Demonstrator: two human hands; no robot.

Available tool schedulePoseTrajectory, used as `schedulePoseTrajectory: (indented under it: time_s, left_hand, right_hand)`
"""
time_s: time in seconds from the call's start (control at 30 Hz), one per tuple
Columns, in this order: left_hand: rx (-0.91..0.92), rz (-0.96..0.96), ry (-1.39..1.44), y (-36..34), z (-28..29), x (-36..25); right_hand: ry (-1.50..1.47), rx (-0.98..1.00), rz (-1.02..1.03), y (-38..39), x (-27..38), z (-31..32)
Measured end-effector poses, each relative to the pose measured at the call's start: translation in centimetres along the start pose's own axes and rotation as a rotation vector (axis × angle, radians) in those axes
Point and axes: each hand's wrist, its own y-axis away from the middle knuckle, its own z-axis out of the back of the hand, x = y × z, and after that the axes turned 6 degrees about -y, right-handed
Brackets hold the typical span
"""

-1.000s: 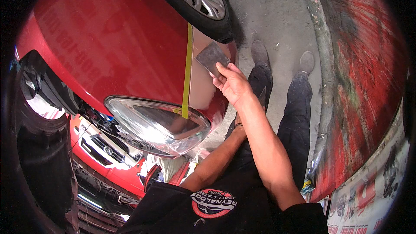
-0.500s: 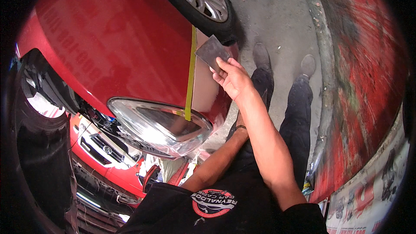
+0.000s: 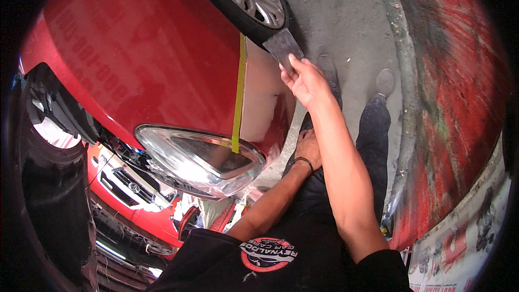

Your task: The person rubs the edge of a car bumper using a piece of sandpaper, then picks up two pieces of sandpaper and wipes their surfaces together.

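Right of the headlight (image 3: pixel 200 154), past the edge of the red car (image 3: pixel 151 48), a grey concrete floor (image 3: pixel 346 21) stretches to a curved, red-streaked surface (image 3: pixel 454 86), giving room to move. Ahead of the headlight, yellow tape (image 3: pixel 238 92) edges a pale patch (image 3: pixel 259 92), with a tyre (image 3: pixel 257 33) farther on. The right arm reaches out ahead and right of the headlight; its right hand (image 3: pixel 308 81) pinches a rectangular pad (image 3: pixel 280 46), thumb on top. Nearer the headlight, also rightward, the left hand (image 3: pixel 307 148) lies against dark trousers (image 3: pixel 373 130); partly covered, its fingers' spread I cannot tell. The pad, ahead and right of the headlight, looks flat, dark grey and scuffed; contact with the tyre is unclear.
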Motion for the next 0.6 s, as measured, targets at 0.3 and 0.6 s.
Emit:
schedulePoseTrajectory:
  time_s: [0.3, 0.6]
  left_hand:
    - [-0.026, 0.063, 0.174, 0.2, 1.5, -0.5]
    - [0.048, 0.024, -0.014, -0.2, 0.6, -0.3]
  right_hand:
    - [0.072, -0.125, -0.109, 3.7, -3.5, 2.5]
    - [-0.035, 0.011, 0.1, -2.6, 2.7, -3.0]
